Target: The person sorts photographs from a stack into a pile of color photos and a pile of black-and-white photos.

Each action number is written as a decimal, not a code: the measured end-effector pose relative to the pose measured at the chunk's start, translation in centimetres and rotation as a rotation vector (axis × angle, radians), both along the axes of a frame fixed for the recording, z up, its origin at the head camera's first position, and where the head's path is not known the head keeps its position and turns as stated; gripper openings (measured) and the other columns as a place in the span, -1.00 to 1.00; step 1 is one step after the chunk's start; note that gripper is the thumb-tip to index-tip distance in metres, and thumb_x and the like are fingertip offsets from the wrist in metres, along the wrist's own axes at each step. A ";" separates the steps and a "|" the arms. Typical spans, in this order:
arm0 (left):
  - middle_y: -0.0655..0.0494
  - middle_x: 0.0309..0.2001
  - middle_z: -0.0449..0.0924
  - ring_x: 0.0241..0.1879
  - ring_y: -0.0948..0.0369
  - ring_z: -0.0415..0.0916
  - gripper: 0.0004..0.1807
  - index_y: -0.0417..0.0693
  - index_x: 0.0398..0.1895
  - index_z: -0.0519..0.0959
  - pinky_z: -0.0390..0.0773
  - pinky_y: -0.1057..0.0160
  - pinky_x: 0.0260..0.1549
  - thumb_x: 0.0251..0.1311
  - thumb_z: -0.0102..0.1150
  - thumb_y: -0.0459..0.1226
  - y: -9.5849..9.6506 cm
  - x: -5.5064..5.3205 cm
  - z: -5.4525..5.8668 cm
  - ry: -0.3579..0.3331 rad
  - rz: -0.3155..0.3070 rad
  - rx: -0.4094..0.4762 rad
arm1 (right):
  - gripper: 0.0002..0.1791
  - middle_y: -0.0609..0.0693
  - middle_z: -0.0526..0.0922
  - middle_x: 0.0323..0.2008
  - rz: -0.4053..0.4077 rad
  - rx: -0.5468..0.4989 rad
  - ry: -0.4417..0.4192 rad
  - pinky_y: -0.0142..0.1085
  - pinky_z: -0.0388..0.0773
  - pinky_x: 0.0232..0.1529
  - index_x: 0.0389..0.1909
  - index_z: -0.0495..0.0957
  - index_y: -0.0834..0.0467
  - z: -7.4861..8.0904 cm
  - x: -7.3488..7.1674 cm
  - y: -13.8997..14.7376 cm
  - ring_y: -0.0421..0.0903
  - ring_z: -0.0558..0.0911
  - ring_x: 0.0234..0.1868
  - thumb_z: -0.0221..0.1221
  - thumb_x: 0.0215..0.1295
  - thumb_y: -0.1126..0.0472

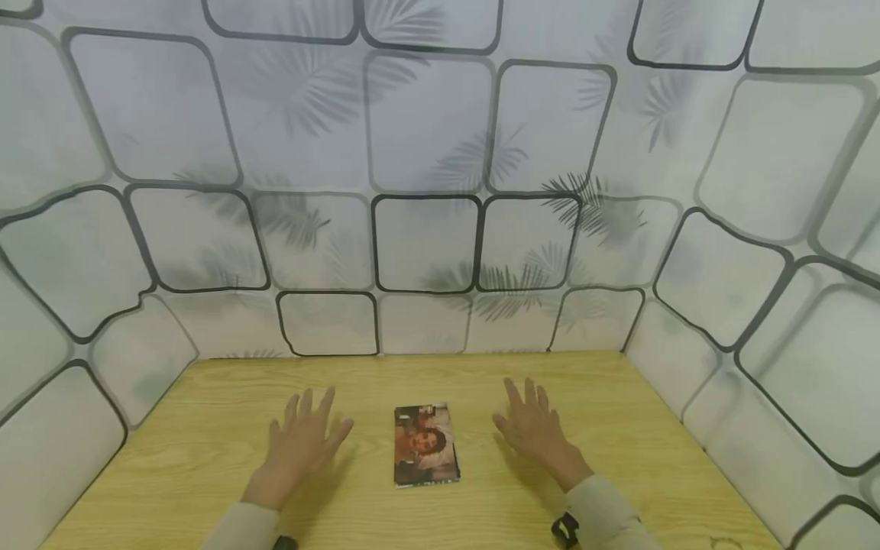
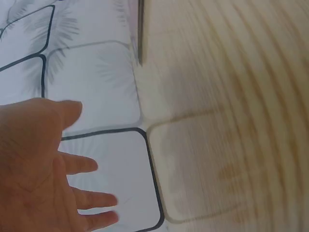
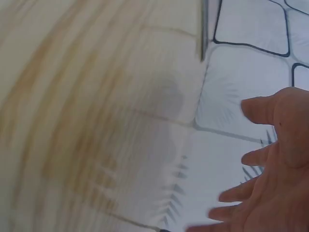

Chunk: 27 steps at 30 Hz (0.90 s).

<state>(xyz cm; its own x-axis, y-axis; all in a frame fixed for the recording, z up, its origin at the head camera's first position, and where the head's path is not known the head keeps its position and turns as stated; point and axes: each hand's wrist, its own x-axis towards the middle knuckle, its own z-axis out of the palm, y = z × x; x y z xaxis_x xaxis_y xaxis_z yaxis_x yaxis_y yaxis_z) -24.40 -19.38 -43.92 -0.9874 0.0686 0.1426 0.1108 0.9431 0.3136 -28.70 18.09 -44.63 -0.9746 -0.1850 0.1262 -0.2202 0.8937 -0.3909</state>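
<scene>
Midway across the desk (image 1: 371,519), between the two hands, lies a small stack of printed cards (image 1: 426,447), flat, with its long sides running near to far and a picture of a person on top. To its left, the left hand (image 1: 299,443) has its fingers spread wide and holds nothing; to its right, the right hand (image 1: 538,431) is likewise spread and bare of any object, both with fingertips toward the far side and neither touching the stack. Shadows on the wood suggest that both are raised a little above it. Seen edge-on from the wrists, the stack is thin; the near edge shows layers set slightly out of line, though whether these are loose sheets or a bound booklet I cannot tell. It should prove light, fairly stiff yet bendable, and, if the top is as smooth as it looks, apt to slide; loose layers could shear apart and corners could crease. The long left and right edges look the best places to take hold, thumb and fingers low enough to catch every layer, with light, even pressure.
</scene>
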 end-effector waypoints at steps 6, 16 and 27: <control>-0.35 0.02 0.59 -0.06 -0.15 0.58 -0.55 -0.39 0.19 0.51 0.71 -0.06 -0.24 0.43 0.17 -0.19 1.2 -0.8 0.0 0.024 -0.071 0.165 | -0.62 0.30 0.69 -0.10 0.116 -0.221 -0.057 -0.04 0.72 -0.21 0.15 0.55 0.37 0.6 -0.6 -1.6 0.11 0.71 -0.21 0.23 0.38 0.28; -0.08 -0.38 0.64 -0.44 0.18 0.56 -0.83 -0.38 -0.15 0.60 0.64 0.25 -0.48 0.22 0.29 -0.46 5.0 -1.8 -0.6 -0.051 -0.138 0.435 | -0.72 0.27 0.69 -0.22 0.195 -0.579 -0.278 -0.14 0.80 -0.26 0.02 0.60 0.46 0.2 -1.2 -5.8 0.09 0.78 -0.31 0.14 0.40 0.38; -0.09 -0.36 0.62 -0.48 0.20 0.53 -0.77 -0.40 -0.07 0.56 0.60 0.29 -0.52 0.23 0.25 -0.48 6.6 -2.0 -1.4 -0.082 -0.134 0.512 | -0.80 0.16 0.70 -0.24 0.127 -0.485 -0.246 -0.27 0.65 -0.40 -0.09 0.69 0.32 -0.3 -1.2 -7.5 -0.07 0.69 -0.35 0.20 0.34 0.35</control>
